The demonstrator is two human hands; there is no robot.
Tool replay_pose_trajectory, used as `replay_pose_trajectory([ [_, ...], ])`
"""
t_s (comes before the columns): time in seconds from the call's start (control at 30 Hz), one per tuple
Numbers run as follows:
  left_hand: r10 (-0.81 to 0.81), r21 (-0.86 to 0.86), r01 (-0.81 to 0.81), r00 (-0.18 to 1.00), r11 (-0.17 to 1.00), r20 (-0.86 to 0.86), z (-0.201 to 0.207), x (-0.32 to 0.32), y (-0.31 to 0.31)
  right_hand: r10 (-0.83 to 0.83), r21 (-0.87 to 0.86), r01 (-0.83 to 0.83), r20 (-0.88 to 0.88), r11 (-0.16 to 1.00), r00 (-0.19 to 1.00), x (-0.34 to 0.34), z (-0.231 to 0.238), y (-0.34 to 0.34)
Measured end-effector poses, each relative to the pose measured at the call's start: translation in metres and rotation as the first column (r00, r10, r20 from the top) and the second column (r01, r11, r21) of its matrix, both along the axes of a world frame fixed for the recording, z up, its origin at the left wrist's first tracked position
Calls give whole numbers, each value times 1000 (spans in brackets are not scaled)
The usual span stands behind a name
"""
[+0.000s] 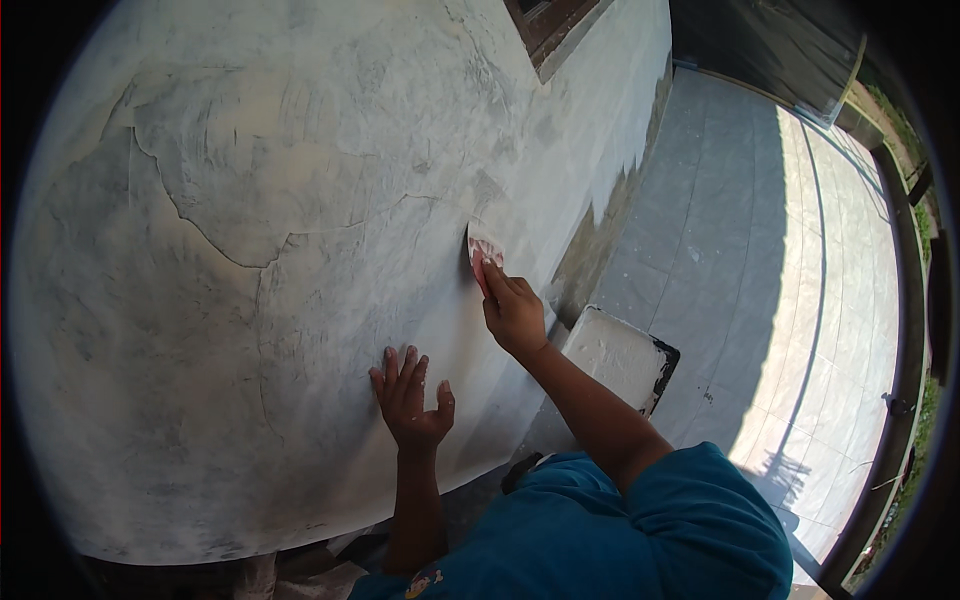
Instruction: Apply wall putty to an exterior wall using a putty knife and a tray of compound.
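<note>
In front of me stands a wall [340, 150] coated in patchy white and grey putty, with dark cracks running across it. My right hand [517, 317] grips a red putty knife [484, 252] smeared with white, its blade edge at the wall surface. Part of the tool's handle is hidden by my fingers. Lower and to the left, my left hand [411, 400] rests against the wall, fingers spread, holding nothing. Specks of white mark its skin.
Beside my right forearm sits a black-rimmed tray [668, 362] holding white paste. Grey floor tiles [690, 220] stretch to the right, with a sunlit strip. A brown window frame [553, 35] is at the top. A dark railing [905, 330] borders the far right.
</note>
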State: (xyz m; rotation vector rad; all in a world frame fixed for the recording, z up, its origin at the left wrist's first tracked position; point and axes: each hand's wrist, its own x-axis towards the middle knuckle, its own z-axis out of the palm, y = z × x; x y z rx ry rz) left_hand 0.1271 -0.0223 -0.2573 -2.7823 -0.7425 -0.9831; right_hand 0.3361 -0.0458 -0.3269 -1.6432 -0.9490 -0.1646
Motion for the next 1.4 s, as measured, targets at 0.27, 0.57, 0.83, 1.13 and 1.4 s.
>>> replay_pose_trajectory([
  [0.27,-5,-3,5,1000,1000,21,3,2,-2,-120,47,139,-280,989,953,70,13,-25],
  [0.57,8,-5,-8,1000,1000,11,1,3,-1,152,-12,-153,-71,988,986,-37,-11,-37],
  [0.83,-7,0,7,999,1000,49,0,8,-4,-117,31,126,-208,992,971,72,64,-15],
  [1.13,-8,-13,8,1000,1000,25,3,1,-1,177,14,-177,-47,984,983,-21,45,-53],
  [1.4,-50,-44,53,997,998,53,1,3,-2,-158,230,115,175,966,972,33,111,16],
])
